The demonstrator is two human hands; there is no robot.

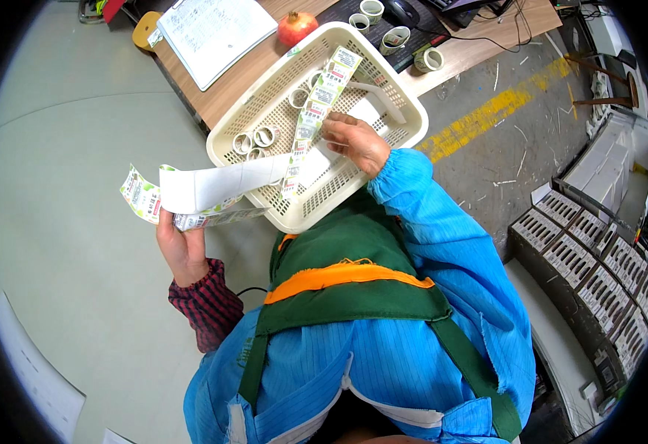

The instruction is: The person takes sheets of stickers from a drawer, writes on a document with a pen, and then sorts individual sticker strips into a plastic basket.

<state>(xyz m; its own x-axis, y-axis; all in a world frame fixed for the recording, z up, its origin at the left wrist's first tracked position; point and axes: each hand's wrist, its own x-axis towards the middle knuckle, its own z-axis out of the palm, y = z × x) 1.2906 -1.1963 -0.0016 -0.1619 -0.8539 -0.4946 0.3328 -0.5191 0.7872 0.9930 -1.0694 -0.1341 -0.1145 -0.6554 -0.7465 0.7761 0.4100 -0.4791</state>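
My left hand (pixel 182 241) grips a looped strip of printed labels (pixel 145 194) to the left of the basket. The strip's white backing (pixel 218 183) faces up and stretches right, over the basket rim. Inside the cream plastic basket (pixel 226 125), a straight length of printed label strip (pixel 315 105) runs diagonally over several small label rolls (pixel 264 136). The curled fingers of my right hand (pixel 357 141) are at this strip's right edge; whether they pinch it is unclear. White paper (pixel 365 114) lies in the basket beneath that hand.
The basket overlaps the edge of a wooden desk (pixel 218 105). A handwritten pad (pixel 213 39), a pomegranate (pixel 296 28), more label rolls (pixel 429 59) and a computer mouse (pixel 401 12) are on the desk. Boxes with slotted tops (pixel 601 277) stand at the right.
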